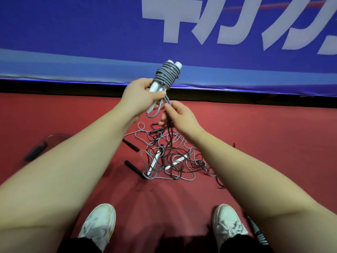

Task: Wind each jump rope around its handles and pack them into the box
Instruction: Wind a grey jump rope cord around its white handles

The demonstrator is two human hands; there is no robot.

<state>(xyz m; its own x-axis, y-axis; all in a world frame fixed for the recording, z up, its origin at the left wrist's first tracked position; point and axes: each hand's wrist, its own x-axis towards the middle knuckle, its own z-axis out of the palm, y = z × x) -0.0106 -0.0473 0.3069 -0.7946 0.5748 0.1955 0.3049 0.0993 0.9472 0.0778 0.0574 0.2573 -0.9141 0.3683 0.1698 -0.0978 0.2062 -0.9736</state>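
Up in front of the blue banner point(73, 33), the left hand point(140, 95) grips two white handles point(155, 86) side by side, fingers curled round their lower half. The grey rope point(166, 73) sits coiled tightly about their upper end. The right hand point(180, 115) pinches the short loose loop of that rope just below the coils, thumb and fingertips closed on it. The cord looks light, smooth and springy, likely to uncoil if released, so the tail probably wants tucking under a turn. The rigid handles are the sound place to hold. Below, on the red floor point(264, 143), lies a tangled pile of ropes point(173, 161). A clear box point(54, 137) shows blurred at the left.
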